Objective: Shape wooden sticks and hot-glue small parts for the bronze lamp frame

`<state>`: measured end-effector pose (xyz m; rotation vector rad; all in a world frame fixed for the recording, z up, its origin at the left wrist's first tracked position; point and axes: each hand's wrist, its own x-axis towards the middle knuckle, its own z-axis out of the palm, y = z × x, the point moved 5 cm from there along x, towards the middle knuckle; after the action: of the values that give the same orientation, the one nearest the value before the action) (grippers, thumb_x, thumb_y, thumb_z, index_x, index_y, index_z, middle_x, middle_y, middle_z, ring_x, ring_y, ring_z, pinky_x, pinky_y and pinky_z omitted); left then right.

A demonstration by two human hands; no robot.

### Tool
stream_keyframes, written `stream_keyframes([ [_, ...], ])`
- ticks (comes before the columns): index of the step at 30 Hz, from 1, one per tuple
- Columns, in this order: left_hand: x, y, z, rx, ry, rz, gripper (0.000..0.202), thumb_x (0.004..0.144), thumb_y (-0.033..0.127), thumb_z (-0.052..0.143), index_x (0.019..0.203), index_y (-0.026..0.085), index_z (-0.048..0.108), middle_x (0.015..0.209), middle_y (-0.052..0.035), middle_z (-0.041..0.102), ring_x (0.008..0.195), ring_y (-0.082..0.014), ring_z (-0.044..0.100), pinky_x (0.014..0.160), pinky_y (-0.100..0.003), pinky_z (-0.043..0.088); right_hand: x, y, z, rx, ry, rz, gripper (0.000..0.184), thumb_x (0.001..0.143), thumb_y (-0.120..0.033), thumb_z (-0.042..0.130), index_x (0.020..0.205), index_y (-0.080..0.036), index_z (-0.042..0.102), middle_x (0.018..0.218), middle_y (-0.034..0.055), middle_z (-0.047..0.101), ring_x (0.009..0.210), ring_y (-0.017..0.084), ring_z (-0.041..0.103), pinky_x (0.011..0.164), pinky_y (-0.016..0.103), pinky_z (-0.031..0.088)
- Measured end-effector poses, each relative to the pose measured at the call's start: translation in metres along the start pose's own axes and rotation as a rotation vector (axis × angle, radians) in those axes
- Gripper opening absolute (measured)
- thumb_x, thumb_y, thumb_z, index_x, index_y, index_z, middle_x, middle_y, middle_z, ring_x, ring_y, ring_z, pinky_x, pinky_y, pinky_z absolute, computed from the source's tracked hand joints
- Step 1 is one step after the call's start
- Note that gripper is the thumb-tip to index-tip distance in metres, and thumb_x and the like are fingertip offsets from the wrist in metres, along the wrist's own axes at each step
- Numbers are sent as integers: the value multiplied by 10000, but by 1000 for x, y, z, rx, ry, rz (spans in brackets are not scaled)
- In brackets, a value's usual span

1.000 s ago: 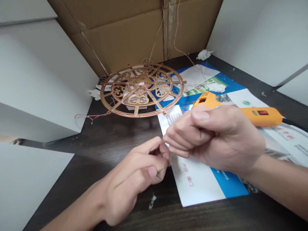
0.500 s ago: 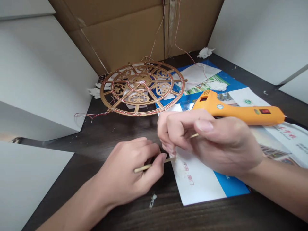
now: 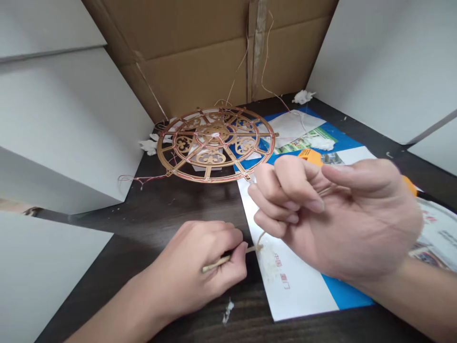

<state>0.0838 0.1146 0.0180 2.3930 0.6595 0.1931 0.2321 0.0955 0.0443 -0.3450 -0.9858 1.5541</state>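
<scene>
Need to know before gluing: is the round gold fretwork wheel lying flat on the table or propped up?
Propped up: the wheel sits tilted, its near rim casting shadow on the table, over something white beneath.

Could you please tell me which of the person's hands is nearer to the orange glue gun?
The right hand is nearer: it is raised just in front of the glue gun, hiding most of it. The left hand rests lower on the dark table, well apart.
</scene>
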Motion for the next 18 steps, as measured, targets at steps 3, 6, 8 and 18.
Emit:
stream_keyframes([
  [3, 1, 1, 1, 18, -36, 4, 280, 944, 179, 480, 677, 168, 400, 647, 47, 436, 567, -80, 353, 562, -245, 296, -3, 3, 3, 5, -10, 33, 509, 921, -467, 585, 654, -123, 321, 719, 16, 311, 645, 96, 346, 578, 242, 335],
  [6, 2, 2, 1, 46, -62, 38, 248, 970, 199, 462, 724, 174, 472, 698, 33, 518, 609, -94, 440, 601, -247, 342, -7, 12, 5, -38, 14, 160, 526, 890, -478, 676, 646, -119, 380, 698, 6, 358, 648, 84, 370, 626, 244, 341],
  [8, 1, 2, 1, 42, -58, 71, 213, 975, 194, 472, 768, 180, 514, 726, 36, 553, 619, -93, 476, 600, -241, 346, -8, 18, 5, -106, 53, 225, 511, 865, -477, 708, 628, -123, 425, 667, 7, 391, 661, 90, 398, 636, 241, 324],
  [18, 4, 2, -1, 22, -51, 47, 312, 950, 179, 523, 675, 170, 376, 638, 49, 386, 551, -83, 303, 542, -241, 258, 1, -8, 5, -158, 83, 167, 550, 885, -443, 636, 575, -130, 307, 577, 9, 290, 581, 90, 331, 526, 229, 283],
])
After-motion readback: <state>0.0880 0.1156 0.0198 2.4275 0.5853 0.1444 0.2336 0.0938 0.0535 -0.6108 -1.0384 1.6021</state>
